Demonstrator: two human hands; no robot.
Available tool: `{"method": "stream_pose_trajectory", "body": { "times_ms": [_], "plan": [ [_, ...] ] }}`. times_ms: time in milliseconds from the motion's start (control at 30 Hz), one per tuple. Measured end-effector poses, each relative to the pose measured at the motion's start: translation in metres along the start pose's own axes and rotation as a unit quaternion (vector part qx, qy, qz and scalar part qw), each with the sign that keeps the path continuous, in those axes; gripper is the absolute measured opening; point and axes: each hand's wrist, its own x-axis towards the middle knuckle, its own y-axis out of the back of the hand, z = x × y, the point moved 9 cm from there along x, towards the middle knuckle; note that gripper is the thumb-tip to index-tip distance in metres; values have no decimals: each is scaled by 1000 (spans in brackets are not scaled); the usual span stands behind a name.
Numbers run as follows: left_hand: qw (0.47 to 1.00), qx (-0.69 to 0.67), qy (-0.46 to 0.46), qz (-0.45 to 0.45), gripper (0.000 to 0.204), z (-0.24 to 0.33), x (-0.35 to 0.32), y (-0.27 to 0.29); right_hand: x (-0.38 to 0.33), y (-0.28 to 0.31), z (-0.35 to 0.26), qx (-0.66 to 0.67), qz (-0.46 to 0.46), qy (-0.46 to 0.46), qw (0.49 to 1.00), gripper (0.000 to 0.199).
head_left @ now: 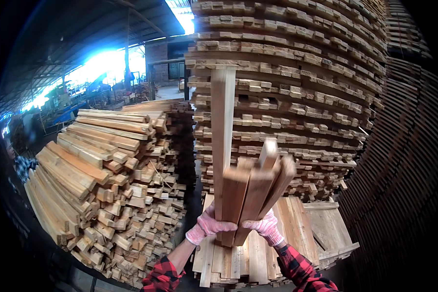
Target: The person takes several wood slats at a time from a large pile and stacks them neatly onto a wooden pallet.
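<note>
Uneven, nearly upright bundle of wooden battens

My left hand and right hand grip close together, thumbs pointing inward, forearms angled toward each other.

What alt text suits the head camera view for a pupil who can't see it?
A person's pink-gloved left hand and right hand clasp a roughly upright bundle of wooden strips, one reaching far above the rest. Below lies a low stack of boards; a pile of timber stands at left, and a tall wood stack rises behind.
</note>
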Motion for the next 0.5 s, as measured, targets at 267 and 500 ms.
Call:
{"method": "stream_pose_trajectory", "body": {
  "times_ms": [267, 500],
  "plan": [
    [994, -48, 98, 18, 92, -82, -2, -21, -21, 41, 73, -267, -42, -59, 961, 94],
    [990, 129, -9, 59, 106, -79, -2, -39, -24, 45, 101, -293, -128, -42, 946, 76]
  ]
}}
